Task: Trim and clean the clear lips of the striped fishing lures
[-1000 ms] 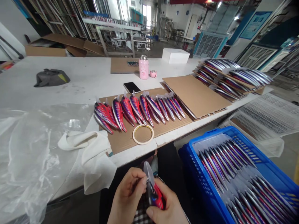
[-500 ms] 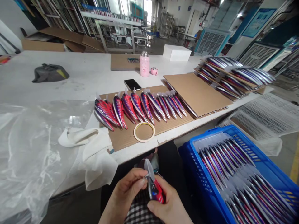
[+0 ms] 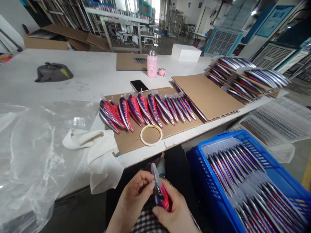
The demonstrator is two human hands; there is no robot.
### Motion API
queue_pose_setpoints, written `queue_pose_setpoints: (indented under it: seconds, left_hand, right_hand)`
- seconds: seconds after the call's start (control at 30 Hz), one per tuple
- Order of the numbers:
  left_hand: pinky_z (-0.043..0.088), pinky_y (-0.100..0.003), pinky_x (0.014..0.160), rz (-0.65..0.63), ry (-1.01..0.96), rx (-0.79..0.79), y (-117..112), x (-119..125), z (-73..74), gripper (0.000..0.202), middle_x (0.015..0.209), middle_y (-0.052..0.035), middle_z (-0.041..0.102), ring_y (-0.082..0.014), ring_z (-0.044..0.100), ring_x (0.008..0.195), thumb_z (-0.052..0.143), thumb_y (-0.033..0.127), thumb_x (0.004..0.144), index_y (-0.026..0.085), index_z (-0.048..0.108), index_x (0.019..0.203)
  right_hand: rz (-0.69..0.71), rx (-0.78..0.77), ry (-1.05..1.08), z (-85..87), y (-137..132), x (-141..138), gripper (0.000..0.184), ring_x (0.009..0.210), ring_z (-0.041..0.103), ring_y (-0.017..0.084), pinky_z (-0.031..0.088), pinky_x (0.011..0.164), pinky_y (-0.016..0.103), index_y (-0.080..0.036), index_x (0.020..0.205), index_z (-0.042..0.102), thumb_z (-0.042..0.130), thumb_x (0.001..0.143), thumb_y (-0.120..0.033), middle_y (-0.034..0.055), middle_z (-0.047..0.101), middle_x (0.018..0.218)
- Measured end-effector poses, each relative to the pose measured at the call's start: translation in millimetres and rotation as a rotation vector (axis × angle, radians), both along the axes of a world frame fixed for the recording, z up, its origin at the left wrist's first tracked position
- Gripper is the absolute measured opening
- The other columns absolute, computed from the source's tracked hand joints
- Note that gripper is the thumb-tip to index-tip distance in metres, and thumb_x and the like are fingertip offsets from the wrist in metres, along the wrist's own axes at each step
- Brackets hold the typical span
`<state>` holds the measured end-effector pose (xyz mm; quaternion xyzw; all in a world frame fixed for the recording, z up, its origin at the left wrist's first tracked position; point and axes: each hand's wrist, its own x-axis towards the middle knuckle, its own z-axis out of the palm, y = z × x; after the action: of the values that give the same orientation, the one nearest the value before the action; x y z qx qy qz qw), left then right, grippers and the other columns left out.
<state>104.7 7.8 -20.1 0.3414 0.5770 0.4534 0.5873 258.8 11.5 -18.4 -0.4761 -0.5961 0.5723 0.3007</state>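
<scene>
Low in the centre, a glossy, tapering lure (image 3: 163,197) with a clear lip is gripped by the fingers of the right hand (image 3: 177,207); those of the left hand (image 3: 138,192) pinch what looks like a small fitting at its nose. This piece seems unfinished; similar striped lures (image 3: 135,108) lie mid-frame on corrugated cardboard (image 3: 127,144), more in the perforated plastic crate (image 3: 206,181), lower right. Which are finished, I cannot tell.

One head-worn view, forward and down across the table (image 3: 97,64)
</scene>
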Motion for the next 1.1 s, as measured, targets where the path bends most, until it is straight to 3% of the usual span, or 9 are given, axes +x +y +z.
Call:
queue_pose_setpoints:
  seconds: [0.2,0.4,0.77,0.93,1.1]
  left_hand:
    - [0.047,-0.021,0.062,0.077,0.024,-0.016,1.3,7.6,10.3,0.008,0.067,0.0024,0.067,-0.0131,0.06,0.063,0.065,0.025,0.074,0.02,0.063,0.078]
    - [0.049,-0.024,0.063,0.06,0.043,-0.05,0.9,4.1,5.8,0.012,0.069,0.0011,0.068,-0.0151,0.062,0.065,0.065,0.03,0.074,0.02,0.062,0.079]
    - [0.044,-0.022,0.062,-0.082,-0.07,-0.068,4.2,-9.5,5.9,0.01,0.067,0.0017,0.066,-0.0118,0.057,0.063,0.068,0.024,0.074,0.018,0.061,0.078]
    - [0.047,-0.024,0.065,-0.004,0.012,-0.066,1.7,-4.1,2.1,0.009,0.065,0.0031,0.065,-0.0134,0.059,0.063,0.064,0.023,0.073,0.02,0.061,0.081]
    - [0.049,-0.027,0.067,-0.063,0.101,-0.013,1.2,-4.6,1.3,0.009,0.07,0.0004,0.068,-0.0162,0.063,0.068,0.061,0.023,0.076,0.02,0.06,0.084]
  right_hand:
    - [0.012,0.084,-0.142,-9.7,-3.0,2.9,0.071,0.112,0.06,0.027,0.044,0.099,0.036,-0.025,0.126,0.059,0.063,0.059,-0.004,0.004,0.068,0.12]
    - [-0.014,0.154,-0.19,-17.7,-3.4,4.0,0.073,0.108,0.062,0.028,0.046,0.098,0.039,-0.026,0.127,0.059,0.065,0.058,-0.003,0.0044,0.068,0.118]
    - [0.048,0.132,-0.185,-9.9,-1.7,5.9,0.072,0.105,0.062,0.028,0.045,0.096,0.039,-0.026,0.126,0.06,0.068,0.059,-0.002,0.0043,0.07,0.114]
    - [0.051,0.115,-0.19,-5.9,0.0,5.2,0.072,0.103,0.062,0.027,0.046,0.093,0.037,-0.026,0.125,0.06,0.068,0.059,-0.001,0.0031,0.07,0.112]
    - [0.048,0.183,-0.245,-11.8,-0.5,6.0,0.072,0.106,0.061,0.027,0.046,0.096,0.038,-0.026,0.127,0.059,0.066,0.06,-0.001,0.0039,0.068,0.119]
